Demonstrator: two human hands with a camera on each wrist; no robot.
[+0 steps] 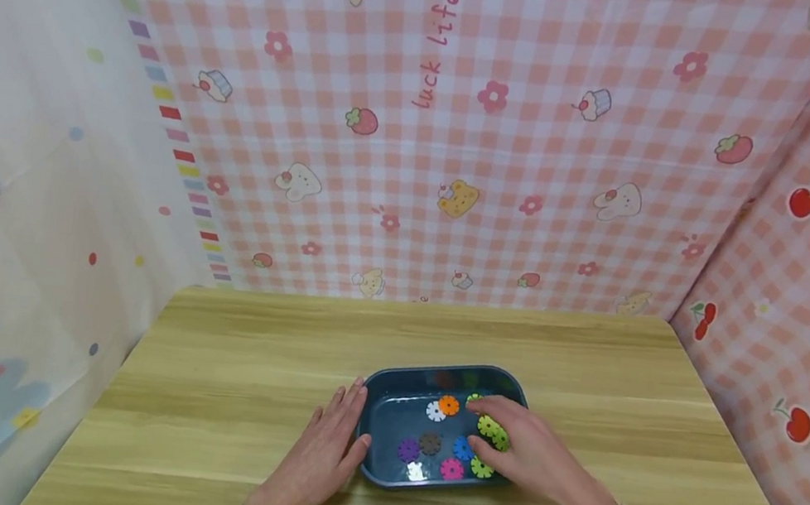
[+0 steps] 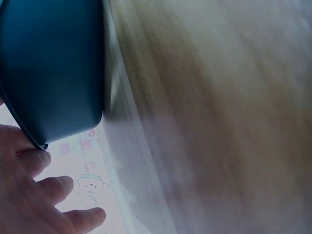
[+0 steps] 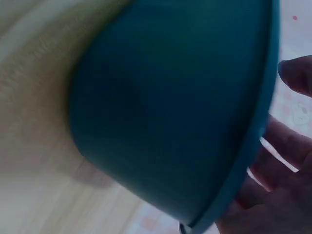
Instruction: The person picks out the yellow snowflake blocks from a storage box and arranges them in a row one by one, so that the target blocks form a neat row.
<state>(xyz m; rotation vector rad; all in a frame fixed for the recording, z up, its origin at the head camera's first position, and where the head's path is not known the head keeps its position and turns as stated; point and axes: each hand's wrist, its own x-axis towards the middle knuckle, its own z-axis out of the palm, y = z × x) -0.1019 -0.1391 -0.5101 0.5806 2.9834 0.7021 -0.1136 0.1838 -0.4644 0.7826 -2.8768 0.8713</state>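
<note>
Only the head view is showing us notched discs (image 1: 451,469) inside the dark blue tray (image 1: 389,417). Our left hand (image 1: 320,449) is touching its side, our right hand (image 1: 535,455) hovering over it, both grips slack.

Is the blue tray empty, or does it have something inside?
Not empty: in the head view, several coloured discs lie inside the tray, some near the right hand.

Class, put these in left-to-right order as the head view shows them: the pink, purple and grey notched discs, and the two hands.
Left hand → purple disc → grey disc → pink disc → right hand.
</note>
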